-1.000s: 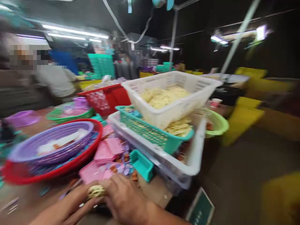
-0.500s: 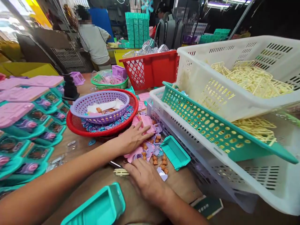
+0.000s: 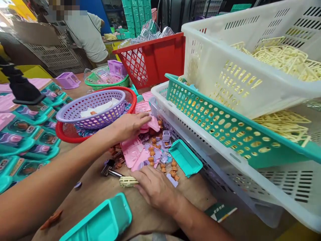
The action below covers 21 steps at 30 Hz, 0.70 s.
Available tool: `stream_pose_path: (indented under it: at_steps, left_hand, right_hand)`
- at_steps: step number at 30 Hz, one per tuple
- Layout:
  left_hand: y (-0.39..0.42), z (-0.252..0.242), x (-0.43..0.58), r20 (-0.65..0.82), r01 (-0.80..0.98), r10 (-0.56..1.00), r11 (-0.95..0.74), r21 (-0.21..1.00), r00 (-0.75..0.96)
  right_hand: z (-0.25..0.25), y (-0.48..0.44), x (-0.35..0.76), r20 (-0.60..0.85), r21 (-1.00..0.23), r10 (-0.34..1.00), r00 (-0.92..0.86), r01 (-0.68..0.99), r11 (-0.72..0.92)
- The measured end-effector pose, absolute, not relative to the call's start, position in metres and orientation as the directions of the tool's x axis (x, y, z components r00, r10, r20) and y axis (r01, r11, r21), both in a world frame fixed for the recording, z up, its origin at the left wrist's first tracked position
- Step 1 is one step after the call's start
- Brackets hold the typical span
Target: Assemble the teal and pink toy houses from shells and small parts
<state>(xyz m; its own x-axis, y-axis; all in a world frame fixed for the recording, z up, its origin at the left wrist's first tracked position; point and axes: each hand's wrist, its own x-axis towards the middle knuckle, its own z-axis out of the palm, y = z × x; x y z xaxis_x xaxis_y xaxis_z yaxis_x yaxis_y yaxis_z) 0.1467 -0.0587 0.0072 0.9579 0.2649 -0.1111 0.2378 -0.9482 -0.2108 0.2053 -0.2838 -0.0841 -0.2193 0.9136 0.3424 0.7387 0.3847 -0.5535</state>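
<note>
My left hand [image 3: 134,125] reaches over a pile of pink plastic parts [image 3: 132,150], its fingers stretched out by a raised pink piece. My right hand [image 3: 155,187] rests on the table with its fingers curled around a bundle of pale yellow plastic sticks [image 3: 127,181], whose end pokes out on the left. Beside that bundle lies a tool with a metal shaft and a dark head [image 3: 109,167]. Small brown figures [image 3: 151,152] and lilac pieces [image 3: 166,135] are scattered among the pink parts. A teal tray [image 3: 185,159] stands right of them, another teal tray [image 3: 100,221] nearer me.
A purple basket [image 3: 92,107] sits in a red basket [image 3: 62,132] at left. White crates [image 3: 225,80] and a teal basket [image 3: 213,124], with yellow plastic frames, crowd the right. Assembled teal sets [image 3: 25,140] line the left. Behind are a red crate [image 3: 163,62] and a person [image 3: 86,36].
My left hand has drawn back and up off the pile, uncovering pink parts and the tool's dark head. My right hand stays almost in place with the yellow bundle. The view has tilted down.
</note>
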Motion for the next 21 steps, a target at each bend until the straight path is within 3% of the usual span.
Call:
stream_pose_path:
  at_steps: [8,12,15,21]
  left_hand:
    - [-0.034,0.027,0.152,-0.030,0.290,0.293,-0.954,-0.081,0.956]
    - [-0.049,0.020,0.152,-0.086,0.327,0.338,-0.937,-0.126,0.937]
    - [-0.070,0.008,0.137,-0.117,0.264,0.286,-0.949,-0.169,0.951]
    - [-0.107,-0.024,0.065,-0.013,0.231,0.242,-0.939,-0.254,0.970]
  right_hand:
    - [-0.084,-0.285,0.206,0.333,-0.586,0.921,-0.204,0.720,0.371]
    - [-0.085,-0.286,0.206,0.331,-0.573,0.922,-0.201,0.734,0.365]
    - [-0.087,-0.287,0.205,0.355,-0.558,0.912,-0.204,0.737,0.382]
    - [-0.085,-0.286,0.203,0.386,-0.507,0.887,-0.254,0.745,0.434]
